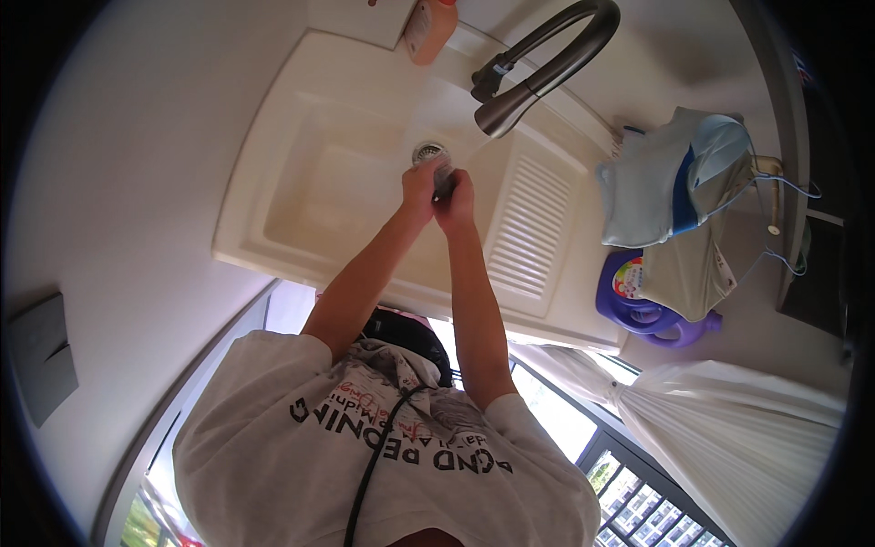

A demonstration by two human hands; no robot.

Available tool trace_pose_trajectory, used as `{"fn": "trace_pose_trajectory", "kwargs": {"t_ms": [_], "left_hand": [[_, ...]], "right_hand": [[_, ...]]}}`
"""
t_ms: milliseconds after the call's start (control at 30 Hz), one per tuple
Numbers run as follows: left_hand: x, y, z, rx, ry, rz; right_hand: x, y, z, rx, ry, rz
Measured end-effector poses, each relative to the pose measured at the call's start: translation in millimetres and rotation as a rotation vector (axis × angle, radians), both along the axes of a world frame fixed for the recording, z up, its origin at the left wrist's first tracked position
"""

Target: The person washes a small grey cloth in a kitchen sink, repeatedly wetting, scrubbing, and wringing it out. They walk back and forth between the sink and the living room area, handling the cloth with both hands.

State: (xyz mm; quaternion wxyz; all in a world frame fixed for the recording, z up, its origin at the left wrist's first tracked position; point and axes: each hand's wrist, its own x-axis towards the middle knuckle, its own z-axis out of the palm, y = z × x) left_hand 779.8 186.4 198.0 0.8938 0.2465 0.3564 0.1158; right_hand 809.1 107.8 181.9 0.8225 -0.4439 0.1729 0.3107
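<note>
Both of my hands meet over the cream laundry sink, just below its metal drain strainer. Between them is a small greyish bundle, perhaps wet cloth; its exact kind is unclear. My left hand is closed around one side of it. On the other side, my right hand grips it, with a dark part near the palm. The dark grey gooseneck faucet arches above and to the right of my hands, its spout apart from them. My fingertips are partly hidden.
A ribbed washboard is moulded into the sink's right side. An orange bottle stands at the back edge. Light-coloured garments hang on wire hangers at the right, above a purple detergent jug. A white curtain is gathered lower right.
</note>
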Motion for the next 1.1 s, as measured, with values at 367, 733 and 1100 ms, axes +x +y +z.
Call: {"fn": "trace_pose_trajectory", "kwargs": {"t_ms": [367, 733, 1100], "left_hand": [[-2, 5, 6, 0.299, 0.069, 0.138], [0, 9, -10, 0.079, 0.256, 0.173], [-10, 11, -23, 1.214, 0.555, -0.084]], "right_hand": [[6, 18, 15, -0.112, -0.061, 0.256], [0, 21, -31, 0.012, -0.051, 0.282], [-16, 38, 1, -0.281, -0.227, 0.084]]}}
